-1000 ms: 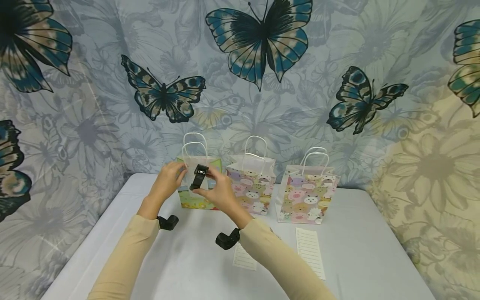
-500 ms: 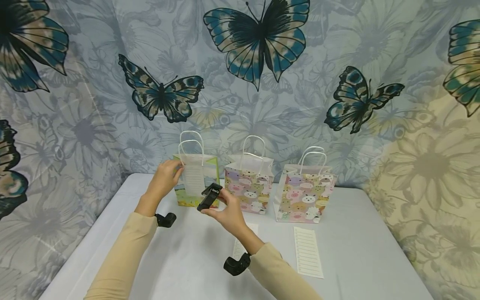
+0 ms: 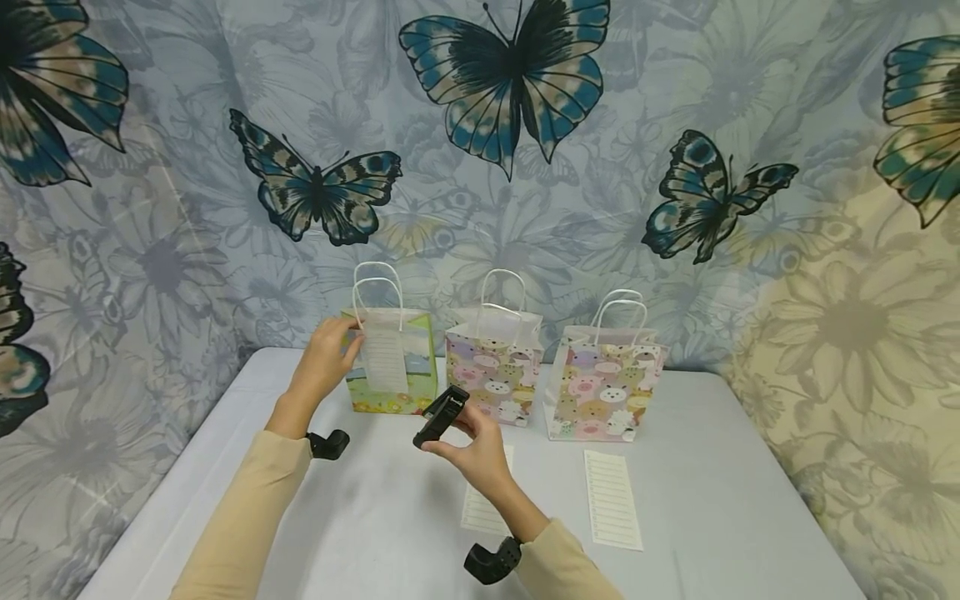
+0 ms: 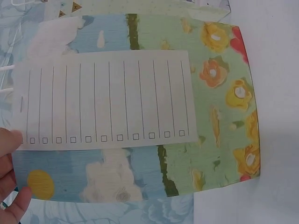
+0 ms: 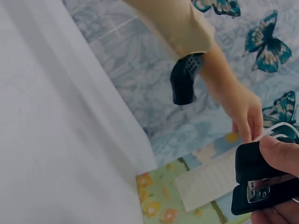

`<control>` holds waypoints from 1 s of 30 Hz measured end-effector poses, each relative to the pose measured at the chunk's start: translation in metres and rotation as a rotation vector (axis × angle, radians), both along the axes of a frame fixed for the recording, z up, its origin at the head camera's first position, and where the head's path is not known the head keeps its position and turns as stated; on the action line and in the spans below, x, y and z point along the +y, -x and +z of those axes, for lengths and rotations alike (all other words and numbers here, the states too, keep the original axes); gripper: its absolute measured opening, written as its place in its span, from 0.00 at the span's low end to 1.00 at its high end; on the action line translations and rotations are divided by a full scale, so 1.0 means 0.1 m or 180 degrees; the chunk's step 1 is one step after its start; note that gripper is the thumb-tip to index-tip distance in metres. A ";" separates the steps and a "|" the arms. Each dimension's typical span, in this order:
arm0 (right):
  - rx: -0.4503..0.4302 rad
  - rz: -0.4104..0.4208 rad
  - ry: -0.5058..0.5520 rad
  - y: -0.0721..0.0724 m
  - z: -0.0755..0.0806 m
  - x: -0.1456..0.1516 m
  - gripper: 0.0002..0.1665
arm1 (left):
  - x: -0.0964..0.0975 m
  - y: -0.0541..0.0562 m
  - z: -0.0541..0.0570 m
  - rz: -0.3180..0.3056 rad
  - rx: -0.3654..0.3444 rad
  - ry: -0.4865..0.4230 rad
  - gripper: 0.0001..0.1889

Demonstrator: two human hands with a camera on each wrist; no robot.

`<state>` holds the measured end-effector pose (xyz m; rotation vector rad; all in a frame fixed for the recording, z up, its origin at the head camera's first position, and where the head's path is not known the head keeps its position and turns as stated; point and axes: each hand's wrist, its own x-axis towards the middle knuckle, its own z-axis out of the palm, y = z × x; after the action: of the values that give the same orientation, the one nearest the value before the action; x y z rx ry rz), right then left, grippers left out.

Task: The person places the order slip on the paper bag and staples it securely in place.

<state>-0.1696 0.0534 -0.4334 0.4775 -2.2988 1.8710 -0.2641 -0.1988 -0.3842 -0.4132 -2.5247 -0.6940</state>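
My left hand pinches the top edge of a paper gift bag printed with a meadow and flowers, at the upper left corner of a lined checklist slip. In the left wrist view, the slip lies flat against the bag front, and a small staple shows near its top edge. The thumb overlaps the slip's corner. Farther right and nearer, my right hand grips a black stapler in the air, apart from the bag. Its metal nose shows in the right wrist view.
Two gift bags with animal faces, a middle one and a right one, stand beside the meadow bag. Two more lined slips lie on the white table: one partly behind my right hand, another farther right. Butterfly-print fabric hangs behind.
My right hand has drawn the stapler away from the meadow bag's top, down and to the right, uncovering the slip on the bag. My left hand stays at the bag's top edge.
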 end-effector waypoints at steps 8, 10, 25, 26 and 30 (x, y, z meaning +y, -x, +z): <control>-0.0062 0.0006 0.0061 -0.05 -0.08 0.17 0.28 | -0.02 -0.09 -0.04 0.0085 0.0488 -0.0246 0.18; -0.0103 0.0021 0.0045 -0.07 -0.11 0.22 0.27 | -0.02 -0.13 -0.05 0.0093 0.0617 -0.0318 0.18; -0.0574 0.0251 -0.0034 -0.20 -0.24 0.62 0.29 | 0.15 -0.53 -0.40 0.0075 0.0560 -0.0658 0.15; -0.0616 0.0280 -0.0029 -0.20 -0.24 0.64 0.30 | 0.17 -0.56 -0.44 0.0076 0.0520 -0.0669 0.15; -0.0775 0.0371 -0.0023 -0.22 -0.28 0.75 0.33 | 0.25 -0.68 -0.60 0.0097 0.0372 -0.0720 0.14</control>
<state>-0.1479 0.1285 -0.4615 0.4129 -2.4785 2.0808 -0.1966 -0.1738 -0.4445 -0.3248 -2.3067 -0.9050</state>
